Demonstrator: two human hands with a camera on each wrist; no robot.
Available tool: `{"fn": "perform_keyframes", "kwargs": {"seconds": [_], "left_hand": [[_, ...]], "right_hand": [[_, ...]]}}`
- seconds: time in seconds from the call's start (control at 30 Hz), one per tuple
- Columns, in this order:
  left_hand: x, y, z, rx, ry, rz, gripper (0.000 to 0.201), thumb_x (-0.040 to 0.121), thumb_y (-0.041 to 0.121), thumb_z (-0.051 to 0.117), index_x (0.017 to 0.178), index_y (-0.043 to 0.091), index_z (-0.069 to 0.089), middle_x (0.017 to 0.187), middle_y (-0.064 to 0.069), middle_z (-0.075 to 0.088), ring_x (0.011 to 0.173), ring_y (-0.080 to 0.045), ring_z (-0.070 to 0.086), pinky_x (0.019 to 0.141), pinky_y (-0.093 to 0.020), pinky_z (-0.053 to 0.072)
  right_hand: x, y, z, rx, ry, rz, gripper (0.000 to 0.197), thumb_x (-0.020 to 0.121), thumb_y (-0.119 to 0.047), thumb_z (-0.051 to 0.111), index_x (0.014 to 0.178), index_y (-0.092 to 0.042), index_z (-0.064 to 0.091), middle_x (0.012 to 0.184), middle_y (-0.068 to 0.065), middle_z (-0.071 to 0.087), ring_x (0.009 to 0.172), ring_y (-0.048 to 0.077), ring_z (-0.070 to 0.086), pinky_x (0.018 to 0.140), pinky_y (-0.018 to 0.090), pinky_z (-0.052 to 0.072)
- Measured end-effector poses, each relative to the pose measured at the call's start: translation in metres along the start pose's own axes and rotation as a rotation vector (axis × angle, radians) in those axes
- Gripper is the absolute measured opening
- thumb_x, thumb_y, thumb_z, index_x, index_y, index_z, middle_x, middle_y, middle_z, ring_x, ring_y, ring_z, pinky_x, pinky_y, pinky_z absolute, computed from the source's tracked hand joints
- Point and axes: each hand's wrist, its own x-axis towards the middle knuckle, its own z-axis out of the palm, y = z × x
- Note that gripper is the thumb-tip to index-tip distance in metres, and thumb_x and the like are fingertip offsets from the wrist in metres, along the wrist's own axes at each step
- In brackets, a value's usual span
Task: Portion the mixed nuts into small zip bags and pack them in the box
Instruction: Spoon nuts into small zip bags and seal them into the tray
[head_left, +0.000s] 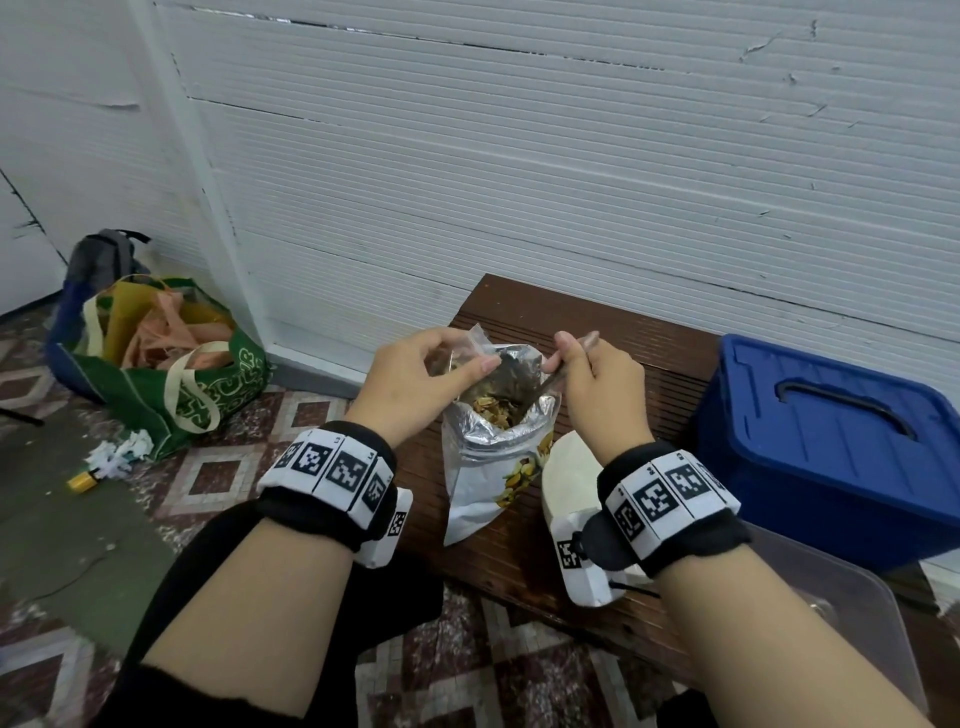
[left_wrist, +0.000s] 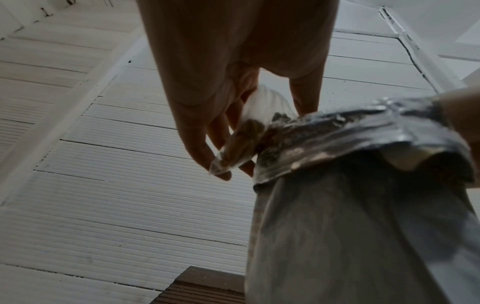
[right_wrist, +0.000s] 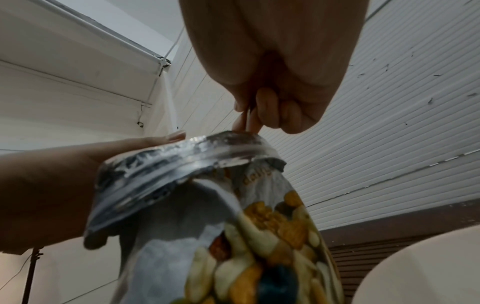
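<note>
My left hand (head_left: 415, 374) pinches a small zip bag (left_wrist: 241, 144), mostly hidden; right hand (head_left: 597, 384) fingers curl round a spoon (head_left: 550, 382) angled down into the upright nut pouch (head_left: 498, 457), bowl buried.

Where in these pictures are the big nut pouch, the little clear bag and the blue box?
nut pouch (head_left: 480, 483), head view: on its silver front below the open mouth.
small zip bag (left_wrist: 240, 142), left wrist view: on the nut-filled lower part.
blue box (head_left: 810, 467), head view: on its lid.
</note>
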Motion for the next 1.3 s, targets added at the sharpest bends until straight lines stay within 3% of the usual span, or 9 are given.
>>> {"fn": "perform_keyframes", "kwargs": {"seconds": [0.17, 0.4, 0.53, 0.67, 0.8, 0.87, 1.0, 1.13, 1.3], "left_hand": [[-0.001, 0.002, -0.001, 0.012, -0.001, 0.012, 0.038, 0.077, 0.052, 0.069, 0.105, 0.026, 0.069, 0.1, 0.004, 0.069, 0.096, -0.013, 0.061, 0.081, -0.022, 0.049], [-0.002, 0.003, -0.005, 0.007, 0.018, 0.001, 0.032, 0.077, 0.048, 0.072, 0.1, 0.027, 0.07, 0.102, -0.005, 0.069, 0.096, -0.017, 0.062, 0.072, -0.013, 0.045], [-0.003, 0.002, -0.005, 0.003, -0.019, 0.0, 0.042, 0.073, 0.051, 0.073, 0.106, 0.026, 0.07, 0.102, 0.003, 0.069, 0.093, -0.008, 0.062, 0.074, -0.015, 0.047], [-0.004, 0.004, -0.006, -0.014, -0.036, 0.009, 0.038, 0.072, 0.045, 0.077, 0.104, 0.026, 0.071, 0.095, 0.014, 0.069, 0.079, 0.008, 0.058, 0.069, -0.008, 0.043], [-0.003, 0.006, -0.004, -0.007, -0.069, 0.036, 0.035, 0.07, 0.042, 0.08, 0.099, 0.025, 0.071, 0.089, 0.014, 0.067, 0.068, 0.017, 0.053, 0.061, -0.003, 0.04], [-0.003, 0.007, -0.003, 0.008, -0.073, 0.04, 0.046, 0.067, 0.044, 0.08, 0.108, 0.025, 0.07, 0.092, 0.016, 0.067, 0.071, 0.018, 0.053, 0.062, -0.001, 0.04], [-0.003, 0.008, -0.002, 0.009, -0.069, 0.043, 0.049, 0.065, 0.043, 0.082, 0.109, 0.026, 0.07, 0.096, 0.02, 0.065, 0.083, 0.015, 0.055, 0.069, 0.002, 0.04], [-0.002, 0.009, 0.001, 0.011, -0.053, 0.049, 0.047, 0.065, 0.045, 0.082, 0.107, 0.029, 0.07, 0.093, 0.023, 0.064, 0.086, 0.014, 0.056, 0.072, -0.001, 0.042], [-0.002, 0.014, 0.004, -0.039, -0.019, 0.066, 0.032, 0.069, 0.042, 0.08, 0.094, 0.042, 0.06, 0.088, 0.022, 0.062, 0.078, 0.017, 0.056, 0.07, -0.004, 0.046]], "right_hand": [[0.006, -0.002, -0.008, -0.016, 0.101, 0.106, 0.045, 0.102, -0.026, 0.037, 0.069, -0.015, 0.065, 0.069, 0.004, 0.063, 0.07, 0.012, 0.055, 0.069, 0.019, 0.031], [0.016, -0.01, -0.024, 0.077, 0.207, 0.217, 0.046, 0.103, -0.027, 0.036, 0.064, -0.021, 0.06, 0.062, -0.003, 0.059, 0.078, 0.017, 0.058, 0.087, 0.033, 0.046], [0.022, -0.012, -0.032, 0.109, 0.276, 0.244, 0.046, 0.103, -0.029, 0.035, 0.068, -0.019, 0.063, 0.077, 0.006, 0.067, 0.084, 0.018, 0.061, 0.083, 0.028, 0.044], [0.029, -0.017, -0.042, 0.185, 0.336, 0.246, 0.046, 0.103, -0.028, 0.036, 0.07, -0.014, 0.066, 0.06, -0.003, 0.06, 0.061, 0.005, 0.054, 0.078, 0.028, 0.046], [0.034, -0.023, -0.042, 0.177, 0.311, 0.204, 0.045, 0.103, -0.029, 0.037, 0.066, -0.019, 0.061, 0.061, -0.004, 0.059, 0.059, 0.001, 0.052, 0.065, 0.017, 0.041], [0.034, -0.026, -0.038, 0.143, 0.273, 0.178, 0.045, 0.103, -0.029, 0.037, 0.069, -0.016, 0.064, 0.062, -0.004, 0.059, 0.059, 0.0, 0.053, 0.054, 0.005, 0.037], [0.033, -0.028, -0.028, 0.151, 0.215, 0.146, 0.044, 0.103, -0.029, 0.037, 0.077, -0.01, 0.067, 0.067, 0.001, 0.062, 0.052, -0.008, 0.055, 0.049, -0.001, 0.034], [0.031, -0.031, -0.02, 0.206, 0.167, 0.097, 0.042, 0.102, -0.031, 0.04, 0.076, -0.012, 0.068, 0.065, 0.0, 0.063, 0.05, -0.01, 0.055, 0.055, 0.003, 0.039], [0.026, -0.038, -0.018, 0.354, 0.083, -0.069, 0.037, 0.099, -0.035, 0.045, 0.077, -0.015, 0.066, 0.067, -0.01, 0.062, 0.063, 0.003, 0.059, 0.068, 0.023, 0.046]]}}
